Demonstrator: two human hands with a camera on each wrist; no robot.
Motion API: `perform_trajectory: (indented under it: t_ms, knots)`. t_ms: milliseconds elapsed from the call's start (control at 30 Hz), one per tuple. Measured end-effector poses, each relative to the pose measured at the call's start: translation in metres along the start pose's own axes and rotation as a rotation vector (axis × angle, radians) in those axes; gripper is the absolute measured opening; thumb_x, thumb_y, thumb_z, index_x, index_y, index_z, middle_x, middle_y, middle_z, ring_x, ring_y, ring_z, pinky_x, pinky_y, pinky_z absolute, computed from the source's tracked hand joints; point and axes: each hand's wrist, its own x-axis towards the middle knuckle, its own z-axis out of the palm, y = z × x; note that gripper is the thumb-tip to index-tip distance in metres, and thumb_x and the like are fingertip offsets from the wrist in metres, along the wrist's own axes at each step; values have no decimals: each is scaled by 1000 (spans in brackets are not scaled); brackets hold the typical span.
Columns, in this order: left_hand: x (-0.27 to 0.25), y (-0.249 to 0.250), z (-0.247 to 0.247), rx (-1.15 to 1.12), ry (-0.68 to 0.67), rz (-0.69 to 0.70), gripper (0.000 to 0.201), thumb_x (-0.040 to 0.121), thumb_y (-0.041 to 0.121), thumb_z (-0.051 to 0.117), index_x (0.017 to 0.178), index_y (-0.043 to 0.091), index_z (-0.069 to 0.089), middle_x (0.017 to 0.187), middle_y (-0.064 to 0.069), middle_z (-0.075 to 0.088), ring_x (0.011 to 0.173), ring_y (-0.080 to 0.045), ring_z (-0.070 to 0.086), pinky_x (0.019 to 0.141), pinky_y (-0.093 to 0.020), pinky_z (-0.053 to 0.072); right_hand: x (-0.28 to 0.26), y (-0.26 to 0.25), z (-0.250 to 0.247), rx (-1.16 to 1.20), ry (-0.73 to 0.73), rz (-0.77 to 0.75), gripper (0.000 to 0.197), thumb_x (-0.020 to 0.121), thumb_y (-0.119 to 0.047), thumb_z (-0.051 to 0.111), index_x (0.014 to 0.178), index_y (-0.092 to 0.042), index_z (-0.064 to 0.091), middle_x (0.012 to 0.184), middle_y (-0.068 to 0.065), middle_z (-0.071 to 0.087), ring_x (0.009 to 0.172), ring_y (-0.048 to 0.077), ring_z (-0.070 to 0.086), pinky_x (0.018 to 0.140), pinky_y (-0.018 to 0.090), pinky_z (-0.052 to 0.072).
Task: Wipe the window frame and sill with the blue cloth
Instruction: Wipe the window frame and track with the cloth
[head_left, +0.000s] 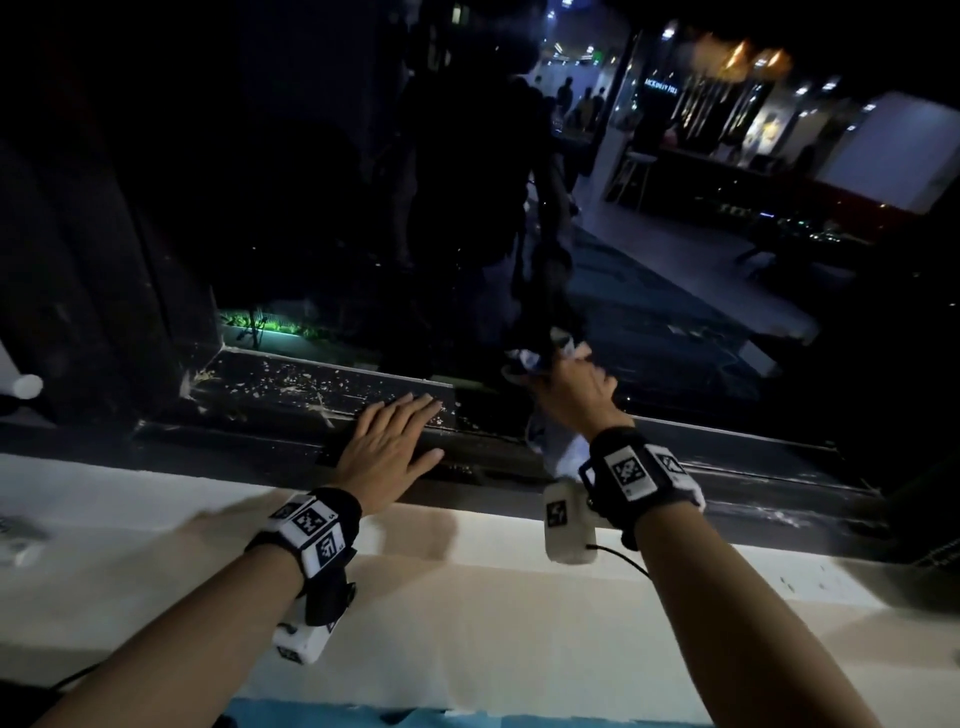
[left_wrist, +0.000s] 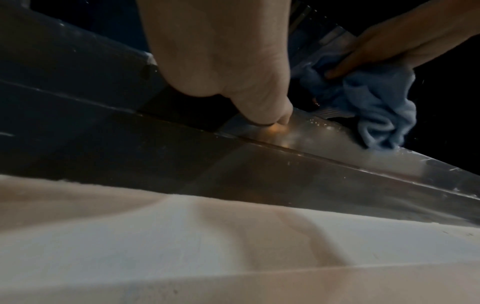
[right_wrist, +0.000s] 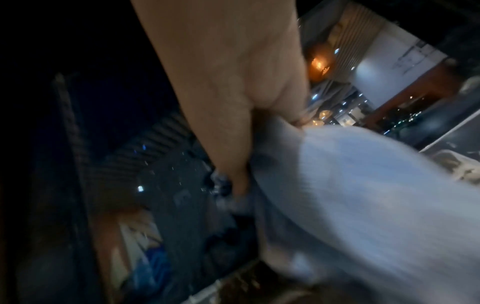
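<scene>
Left hand (head_left: 387, 447) lies flat, fingers straight, on the dark window frame (head_left: 291, 387); beside it, right hand (head_left: 574, 387) has its grip clenched round the blue cloth (left_wrist: 369, 105).

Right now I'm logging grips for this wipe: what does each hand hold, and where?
The right hand grips the bunched light-blue cloth at its upper folds; the rest hangs. The left hand rests flat on the dark window frame, holding nothing.
</scene>
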Motion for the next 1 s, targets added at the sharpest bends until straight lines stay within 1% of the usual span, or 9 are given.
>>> perform_trajectory:
  t_ms: [33,67,200,367,500,633,767,833,1000]
  knots:
    - [0,0,0,0,-2,-4,73,88,62,8,149,24,19,154,4,27,143,-16,20,112,-34,0,-2,0,7,-90,-113,39,41,91,-44,47,127,-23,49,128,14,49,120,40,45,101,52,29]
    - [0,-1,1,-1,-5,-6,72,88,62,9,149,25,19,154,5,27,143,-15,20,112,-35,0,-6,-1,17,-188,-166,38,39,93,-41,43,126,-21,49,129,12,51,121,37,45,102,51,27]
    - [0,-2,3,-9,-2,-8,69,89,59,11,149,26,18,154,7,25,143,-13,18,114,-35,2,-15,-21,56,-406,-40,-16,34,87,-13,43,120,-4,47,125,25,55,120,41,47,99,45,31]
    - [1,-1,3,0,-7,-11,68,87,54,16,148,25,22,154,7,27,142,-13,20,114,-35,3,-27,-55,83,-138,-5,-126,42,83,-3,41,125,-2,42,125,28,51,120,40,43,101,46,34]
    - [1,-3,4,12,-15,-3,67,87,52,20,144,18,31,152,3,31,140,-15,25,112,-35,4,-42,-43,54,233,-36,-191,47,78,7,41,122,-5,51,115,26,56,104,42,54,81,39,41]
    - [0,-1,3,-5,1,-11,66,88,53,19,148,24,22,153,7,28,141,-12,21,113,-33,2,-20,-14,26,358,103,-106,30,76,8,44,103,1,56,98,30,63,93,44,57,68,33,32]
    - [0,1,0,8,-21,-19,70,86,57,13,149,27,13,155,8,21,143,-11,16,113,-33,-3,-6,-18,46,-19,-56,-62,39,79,-3,55,117,-1,47,122,30,51,112,43,50,93,43,40]
    - [0,1,0,15,-29,-20,72,86,59,14,150,26,11,156,8,19,143,-11,15,113,-33,-4,-9,-29,59,-217,-86,-58,51,78,-5,61,124,1,39,129,35,43,114,45,48,96,47,39]
    - [0,2,-1,26,-30,-15,75,83,60,17,149,23,16,155,5,23,143,-14,18,113,-34,-2,-25,-44,75,22,-27,-161,43,85,2,39,128,-2,41,130,29,43,117,41,43,96,43,37]
